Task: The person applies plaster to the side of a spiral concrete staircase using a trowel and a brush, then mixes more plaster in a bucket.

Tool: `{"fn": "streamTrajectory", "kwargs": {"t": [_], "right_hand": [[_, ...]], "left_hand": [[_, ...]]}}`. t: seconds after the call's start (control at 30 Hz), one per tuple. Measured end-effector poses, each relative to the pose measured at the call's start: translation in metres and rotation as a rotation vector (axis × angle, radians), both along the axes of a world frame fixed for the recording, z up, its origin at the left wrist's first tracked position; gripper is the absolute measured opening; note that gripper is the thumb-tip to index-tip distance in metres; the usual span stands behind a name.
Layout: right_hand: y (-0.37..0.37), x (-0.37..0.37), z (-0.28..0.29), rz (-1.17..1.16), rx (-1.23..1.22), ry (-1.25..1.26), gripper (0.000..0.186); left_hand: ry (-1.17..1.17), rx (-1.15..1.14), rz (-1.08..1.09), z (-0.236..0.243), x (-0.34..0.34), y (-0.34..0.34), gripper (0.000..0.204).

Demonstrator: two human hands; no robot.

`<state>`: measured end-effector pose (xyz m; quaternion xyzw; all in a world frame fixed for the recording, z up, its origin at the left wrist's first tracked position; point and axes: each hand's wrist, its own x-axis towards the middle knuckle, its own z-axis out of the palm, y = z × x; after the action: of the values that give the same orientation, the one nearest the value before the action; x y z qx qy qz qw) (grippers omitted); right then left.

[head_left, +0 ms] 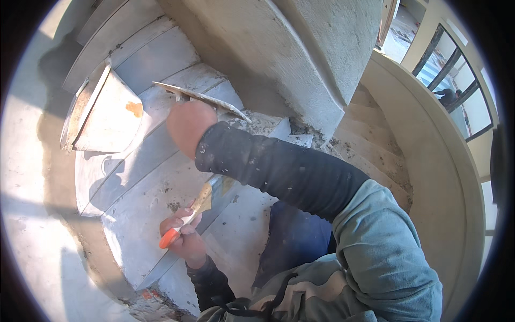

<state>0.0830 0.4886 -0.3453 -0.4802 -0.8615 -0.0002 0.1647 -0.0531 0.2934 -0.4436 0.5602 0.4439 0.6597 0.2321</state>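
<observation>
My left hand [185, 239] is closed round the handle of a flat paintbrush [200, 199], pale wood with an orange end. The brush head points up and away, beneath my right forearm. My right arm reaches across to the left, and my right hand [190, 129] grips a flat plastering trowel [214, 102]. Its blade shows nearly edge-on, just beyond my knuckles; my fingers are mostly hidden behind the hand. Below both hands lie pale, dusty stair treads [150, 188] spotted with mortar.
A white, plaster-stained bucket [115, 115] stands tilted on the steps at the left. A thick plastered wall [300, 59] rises ahead. Curved steps [375, 145] strewn with crumbs descend at right, beside a curved parapet [440, 145]. Rubble [306, 129] gathers at the wall's foot.
</observation>
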Motion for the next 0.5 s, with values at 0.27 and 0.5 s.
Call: {"fn": "streamTrajectory", "kwargs": {"t": [0.27,0.5], "right_hand": [[-0.026,0.081,0.007,-0.292,-0.077,-0.042,0.019],[-0.025,0.11,-0.03,-0.036,0.045,0.15,0.016]], "left_hand": [[0.081,0.015,0.078,0.005,-0.016,-0.002,0.025],[0.212,0.127,0.067,0.022,-0.021,0.001,0.031]]}}
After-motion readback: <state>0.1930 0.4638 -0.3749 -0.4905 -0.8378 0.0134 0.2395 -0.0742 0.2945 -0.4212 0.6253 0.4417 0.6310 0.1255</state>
